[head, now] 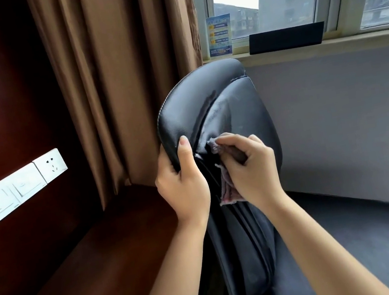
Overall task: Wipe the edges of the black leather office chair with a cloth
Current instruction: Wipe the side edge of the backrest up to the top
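Left hand point(182, 188) gripping the chair point(206, 99) edge, right hand point(248, 166) with cloth point(226, 191) bunched in curled fingers at the seam

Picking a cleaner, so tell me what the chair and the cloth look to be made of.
Chair: black leather or a leather-look vinyl, which of the two the picture cannot settle; smooth and glossy, with window glare, creases and stitched seams.
Cloth: soft woven or terry fabric, pinkish with a pale frayed edge, matte, bunched in the right hand.
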`<state>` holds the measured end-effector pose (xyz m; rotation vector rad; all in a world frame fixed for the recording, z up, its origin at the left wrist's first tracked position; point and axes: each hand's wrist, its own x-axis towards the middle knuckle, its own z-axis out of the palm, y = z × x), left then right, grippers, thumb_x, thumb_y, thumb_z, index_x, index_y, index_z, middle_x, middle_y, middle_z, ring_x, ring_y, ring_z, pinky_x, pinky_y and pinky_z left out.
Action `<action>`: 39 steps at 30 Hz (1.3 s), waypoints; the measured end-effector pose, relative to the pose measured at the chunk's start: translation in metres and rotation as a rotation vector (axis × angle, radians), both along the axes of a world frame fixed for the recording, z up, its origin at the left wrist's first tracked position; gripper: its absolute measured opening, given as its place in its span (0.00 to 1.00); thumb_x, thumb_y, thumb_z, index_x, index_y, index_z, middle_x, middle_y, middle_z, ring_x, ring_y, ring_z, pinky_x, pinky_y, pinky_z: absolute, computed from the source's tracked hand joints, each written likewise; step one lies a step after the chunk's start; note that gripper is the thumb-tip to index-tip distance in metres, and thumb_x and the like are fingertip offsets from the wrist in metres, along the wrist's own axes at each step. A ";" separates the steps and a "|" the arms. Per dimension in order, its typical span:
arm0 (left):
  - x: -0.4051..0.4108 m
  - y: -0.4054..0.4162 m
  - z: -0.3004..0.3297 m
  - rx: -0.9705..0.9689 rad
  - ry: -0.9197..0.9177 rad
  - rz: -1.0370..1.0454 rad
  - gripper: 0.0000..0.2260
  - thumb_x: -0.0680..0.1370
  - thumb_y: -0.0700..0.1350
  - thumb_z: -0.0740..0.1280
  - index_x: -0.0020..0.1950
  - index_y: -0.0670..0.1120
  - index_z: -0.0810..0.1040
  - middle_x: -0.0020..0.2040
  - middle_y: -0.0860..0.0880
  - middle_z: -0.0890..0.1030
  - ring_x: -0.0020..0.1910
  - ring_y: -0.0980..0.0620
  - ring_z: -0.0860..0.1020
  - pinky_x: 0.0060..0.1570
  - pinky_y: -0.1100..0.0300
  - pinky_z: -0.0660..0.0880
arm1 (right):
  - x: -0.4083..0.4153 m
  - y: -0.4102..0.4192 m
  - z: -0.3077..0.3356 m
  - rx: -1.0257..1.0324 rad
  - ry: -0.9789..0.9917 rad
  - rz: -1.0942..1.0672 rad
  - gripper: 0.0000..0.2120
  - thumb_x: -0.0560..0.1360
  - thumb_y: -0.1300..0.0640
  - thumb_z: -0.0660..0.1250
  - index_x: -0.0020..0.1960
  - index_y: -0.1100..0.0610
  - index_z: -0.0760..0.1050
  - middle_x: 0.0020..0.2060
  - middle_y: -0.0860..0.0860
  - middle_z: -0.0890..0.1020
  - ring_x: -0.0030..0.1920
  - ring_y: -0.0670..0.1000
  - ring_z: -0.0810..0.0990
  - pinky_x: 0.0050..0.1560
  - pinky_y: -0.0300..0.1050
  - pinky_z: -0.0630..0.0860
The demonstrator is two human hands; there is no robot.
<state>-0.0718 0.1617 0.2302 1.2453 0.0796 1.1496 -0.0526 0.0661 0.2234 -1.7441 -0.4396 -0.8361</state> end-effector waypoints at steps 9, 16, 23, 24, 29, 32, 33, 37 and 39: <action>0.005 0.002 0.004 0.029 0.019 0.026 0.26 0.71 0.60 0.60 0.55 0.41 0.81 0.48 0.49 0.84 0.50 0.51 0.80 0.53 0.54 0.76 | -0.018 0.006 -0.020 0.002 -0.087 -0.045 0.12 0.70 0.66 0.69 0.48 0.53 0.83 0.44 0.28 0.78 0.41 0.51 0.74 0.45 0.32 0.72; 0.014 0.006 0.005 0.052 0.015 0.010 0.26 0.71 0.60 0.60 0.54 0.41 0.81 0.45 0.53 0.82 0.50 0.52 0.80 0.53 0.54 0.76 | -0.011 0.006 -0.015 0.006 0.025 -0.039 0.14 0.70 0.66 0.70 0.50 0.50 0.83 0.45 0.47 0.83 0.40 0.40 0.70 0.45 0.36 0.73; 0.022 0.010 0.004 0.063 0.019 0.006 0.25 0.72 0.60 0.61 0.54 0.40 0.81 0.47 0.47 0.84 0.50 0.50 0.80 0.51 0.58 0.74 | -0.012 0.004 -0.018 0.003 -0.016 -0.055 0.12 0.72 0.65 0.70 0.49 0.50 0.83 0.45 0.33 0.80 0.41 0.46 0.71 0.45 0.32 0.71; 0.024 0.012 0.004 0.070 0.024 0.012 0.25 0.72 0.60 0.61 0.53 0.40 0.81 0.47 0.47 0.84 0.49 0.50 0.80 0.50 0.59 0.74 | -0.014 0.004 -0.020 0.006 -0.024 -0.059 0.11 0.72 0.65 0.70 0.49 0.51 0.83 0.45 0.31 0.79 0.41 0.47 0.72 0.45 0.31 0.70; 0.037 0.013 0.008 0.101 0.111 0.073 0.21 0.75 0.55 0.62 0.52 0.39 0.81 0.47 0.43 0.84 0.48 0.50 0.79 0.46 0.62 0.71 | -0.020 -0.007 -0.028 0.044 0.013 -0.056 0.10 0.73 0.64 0.70 0.48 0.50 0.83 0.44 0.29 0.80 0.42 0.50 0.73 0.46 0.35 0.72; 0.048 0.016 0.009 0.096 0.139 0.084 0.22 0.76 0.56 0.62 0.50 0.37 0.81 0.47 0.40 0.83 0.48 0.45 0.79 0.46 0.58 0.71 | -0.022 -0.017 -0.028 0.069 0.018 -0.068 0.10 0.73 0.64 0.70 0.48 0.49 0.83 0.45 0.28 0.79 0.42 0.49 0.74 0.46 0.35 0.72; 0.053 0.017 0.010 0.093 0.147 0.075 0.23 0.77 0.56 0.63 0.49 0.35 0.80 0.47 0.36 0.82 0.49 0.41 0.78 0.47 0.55 0.71 | -0.023 -0.021 -0.028 0.075 0.025 -0.072 0.10 0.73 0.63 0.71 0.48 0.49 0.83 0.45 0.29 0.79 0.43 0.49 0.74 0.46 0.35 0.72; 0.067 0.020 0.024 0.016 0.238 -0.068 0.24 0.81 0.51 0.62 0.47 0.27 0.72 0.41 0.34 0.76 0.34 0.45 0.73 0.39 0.60 0.65 | -0.026 -0.036 -0.031 0.073 0.046 -0.104 0.11 0.72 0.64 0.70 0.48 0.49 0.83 0.45 0.28 0.79 0.42 0.48 0.74 0.46 0.34 0.72; 0.071 0.021 0.023 0.000 0.304 -0.119 0.25 0.81 0.53 0.61 0.47 0.28 0.73 0.34 0.39 0.76 0.30 0.55 0.70 0.39 0.59 0.65 | -0.028 -0.040 -0.032 0.061 0.051 -0.119 0.12 0.73 0.65 0.70 0.48 0.49 0.83 0.44 0.26 0.78 0.43 0.48 0.75 0.46 0.35 0.73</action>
